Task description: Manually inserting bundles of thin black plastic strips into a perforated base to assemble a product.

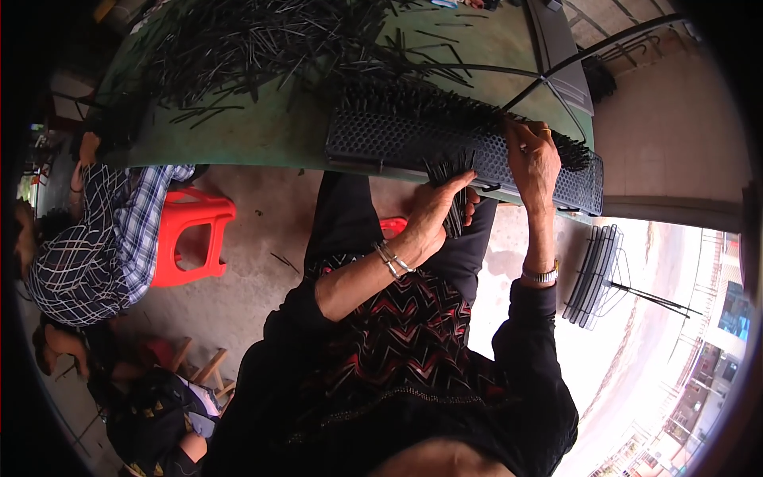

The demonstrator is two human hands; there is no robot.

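The left hand has its grip clamped on a bundle of thin black sticks just in front of the tray, the bundle's tips overlapping its near edge in view. The right hand is over the tray's right part, fingers bent and drawn close; whether a stick is between them, I cannot tell. The tray is dark, pierced all over with small holes, and lies along the near edge of the green bench. Short black sticks crowd its far side; the right hand hides some of them.

A big loose heap of black sticks covers much of the bench beyond, with stray ones around it. A curved black rod slants over the bench's right end and comes down close to the right hand, the nearest thing in its way. A grey strip lies behind the rod.

Left of the person, a red plastic stool stands on the floor, beside a co-worker in a checked shirt. Lower down are a wooden stool and another person in dark clothes. A barred grey rack stands at the right, near the bright outdoors.
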